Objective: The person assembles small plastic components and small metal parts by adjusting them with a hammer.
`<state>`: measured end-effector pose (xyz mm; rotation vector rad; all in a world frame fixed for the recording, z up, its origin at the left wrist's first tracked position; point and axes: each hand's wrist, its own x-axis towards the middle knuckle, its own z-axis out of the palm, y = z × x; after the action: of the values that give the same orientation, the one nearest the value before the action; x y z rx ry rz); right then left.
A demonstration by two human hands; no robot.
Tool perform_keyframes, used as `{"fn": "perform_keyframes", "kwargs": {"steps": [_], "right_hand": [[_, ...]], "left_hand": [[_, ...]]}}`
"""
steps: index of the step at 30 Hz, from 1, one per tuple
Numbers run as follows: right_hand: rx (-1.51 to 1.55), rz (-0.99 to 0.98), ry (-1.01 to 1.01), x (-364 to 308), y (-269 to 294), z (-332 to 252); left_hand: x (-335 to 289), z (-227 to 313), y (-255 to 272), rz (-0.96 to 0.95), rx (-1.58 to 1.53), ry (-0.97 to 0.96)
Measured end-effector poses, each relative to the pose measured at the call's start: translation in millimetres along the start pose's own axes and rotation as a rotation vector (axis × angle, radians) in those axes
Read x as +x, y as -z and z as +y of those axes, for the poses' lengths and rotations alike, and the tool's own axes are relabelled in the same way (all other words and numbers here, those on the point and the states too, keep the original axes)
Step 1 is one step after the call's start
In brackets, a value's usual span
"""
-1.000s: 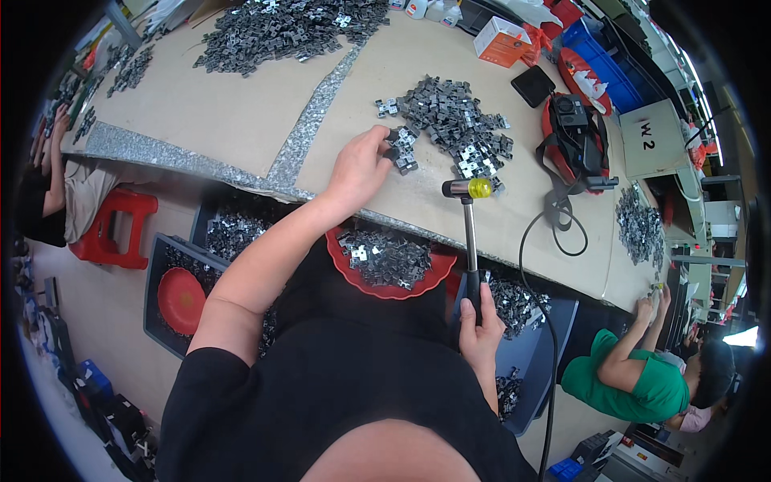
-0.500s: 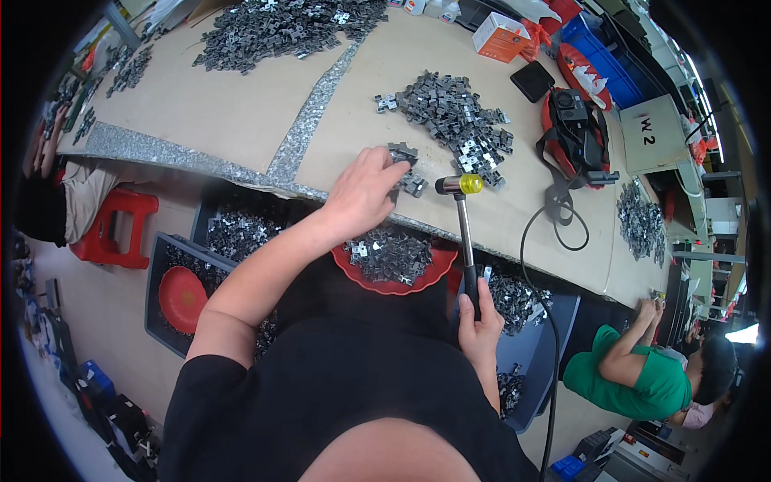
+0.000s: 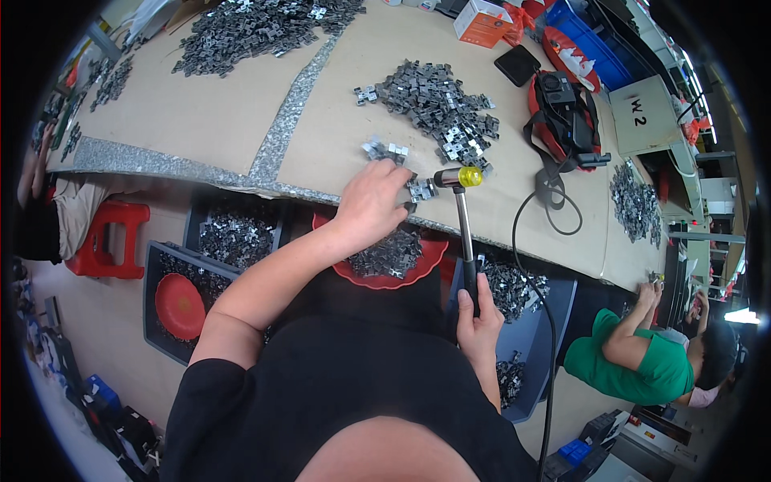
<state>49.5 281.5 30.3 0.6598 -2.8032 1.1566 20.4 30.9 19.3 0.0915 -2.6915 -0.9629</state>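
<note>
My right hand (image 3: 480, 321) is closed round the black grip of a small hammer (image 3: 463, 217). Its metal head has a yellow face on one side and a dark one on the other, and hangs above the table's near edge. Just left of the head, my left hand (image 3: 371, 201) rests at that edge, fingers curled on a small metal clip (image 3: 420, 190); the fingertips are partly hidden. A few loose metal clips (image 3: 385, 150) lie just beyond its knuckles. Below the hand, a red scalloped bowl (image 3: 391, 282) holds many similar dark pieces.
A heap of metal clips (image 3: 438, 104) lies ahead, a larger heap (image 3: 257, 36) far left. To the right are a headset with straps (image 3: 566, 120) and its cable (image 3: 518, 241). Grey bins (image 3: 526, 402) flank my lap. A co-worker in green (image 3: 626, 357) sits at right.
My left hand has drawn back toward the table edge, uncovering clips beyond it. The hammer head is now closer to the clip at my fingers. The whole view has shifted slightly.
</note>
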Motion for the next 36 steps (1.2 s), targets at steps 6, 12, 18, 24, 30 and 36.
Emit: {"fn": "perform_keyframes", "kwargs": {"steps": [6,12,18,24,30,36], "right_hand": [[-0.151,-0.048,0.043,0.9,1.9,-5.4],[-0.285,-0.105,0.039,3.6,5.4,-11.2],[-0.285,-0.095,0.053,3.8,6.0,-10.3],[-0.214,0.030,0.180,7.8,11.6,-17.4],[-0.083,0.273,0.319,1.9,16.6,-10.8],[-0.234,-0.094,0.017,2.3,7.9,-9.3]], "left_hand": [[3.2,-1.4,-3.4,0.030,-0.064,-0.029],[3.6,-1.5,-7.8,0.077,-0.111,0.001],[4.0,0.6,-6.5,0.086,-0.105,-0.011],[4.3,-0.1,-9.1,0.074,-0.127,0.063],[4.7,-0.2,-8.1,0.065,-0.127,0.072],[5.1,-0.7,-8.8,0.051,-0.110,0.075]]}}
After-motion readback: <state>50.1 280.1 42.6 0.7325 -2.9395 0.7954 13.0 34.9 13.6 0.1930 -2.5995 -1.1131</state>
